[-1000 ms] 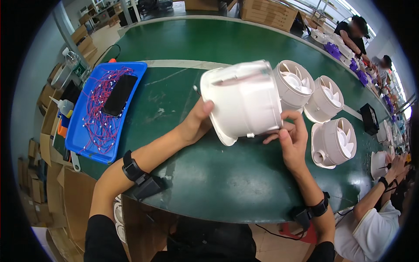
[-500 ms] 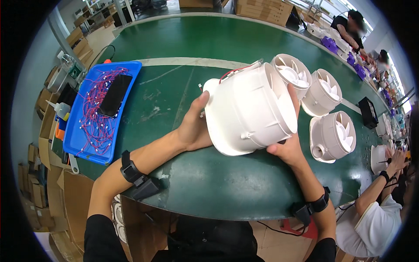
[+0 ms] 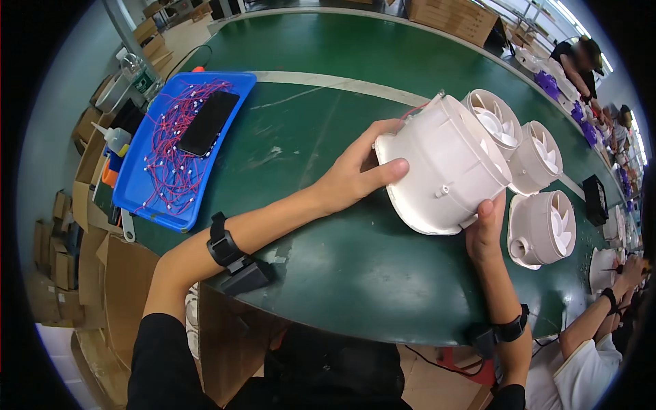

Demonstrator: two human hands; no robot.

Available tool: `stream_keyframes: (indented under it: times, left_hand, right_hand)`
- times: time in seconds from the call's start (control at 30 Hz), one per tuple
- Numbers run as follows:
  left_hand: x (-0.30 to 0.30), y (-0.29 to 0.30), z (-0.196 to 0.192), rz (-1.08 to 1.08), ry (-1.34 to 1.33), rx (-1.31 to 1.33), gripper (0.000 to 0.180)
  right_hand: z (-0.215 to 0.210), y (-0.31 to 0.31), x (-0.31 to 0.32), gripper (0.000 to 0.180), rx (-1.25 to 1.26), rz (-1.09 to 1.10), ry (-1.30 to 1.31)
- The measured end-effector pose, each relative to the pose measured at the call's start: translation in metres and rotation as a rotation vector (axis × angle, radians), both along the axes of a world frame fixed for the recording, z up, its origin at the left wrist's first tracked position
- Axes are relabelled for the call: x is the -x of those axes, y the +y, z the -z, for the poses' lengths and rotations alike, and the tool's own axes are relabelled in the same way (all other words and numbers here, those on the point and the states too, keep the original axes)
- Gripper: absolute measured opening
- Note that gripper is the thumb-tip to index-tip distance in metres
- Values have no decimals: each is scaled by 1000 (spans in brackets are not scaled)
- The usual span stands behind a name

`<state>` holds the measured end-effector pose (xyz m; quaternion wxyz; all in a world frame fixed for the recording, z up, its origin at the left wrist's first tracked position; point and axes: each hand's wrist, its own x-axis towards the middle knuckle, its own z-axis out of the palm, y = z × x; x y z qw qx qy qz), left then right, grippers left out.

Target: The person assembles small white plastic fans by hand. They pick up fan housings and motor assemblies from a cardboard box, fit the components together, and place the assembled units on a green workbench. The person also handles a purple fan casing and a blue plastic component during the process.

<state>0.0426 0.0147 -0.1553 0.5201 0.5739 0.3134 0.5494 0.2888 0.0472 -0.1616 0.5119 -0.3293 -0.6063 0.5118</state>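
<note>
Cradling the white fan housing (image 3: 444,167), left hand (image 3: 355,179) fingers spread flat, right hand (image 3: 484,229) fingers clamped underneath.

Factory assembly line, green workbench (image 3: 328,273), fan housings (image 3: 540,229)

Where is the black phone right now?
In the head view, the black phone lies on red wires in the blue tray, far left of the left hand.
</note>
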Motion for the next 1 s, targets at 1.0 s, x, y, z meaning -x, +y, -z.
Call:
stream_keyframes:
  times: [1.0]
  left_hand:
    - [22, -5, -3, -74, 524, -386, 127]
  right_hand:
    - [-142, -15, 49, 67, -681, -316, -1085]
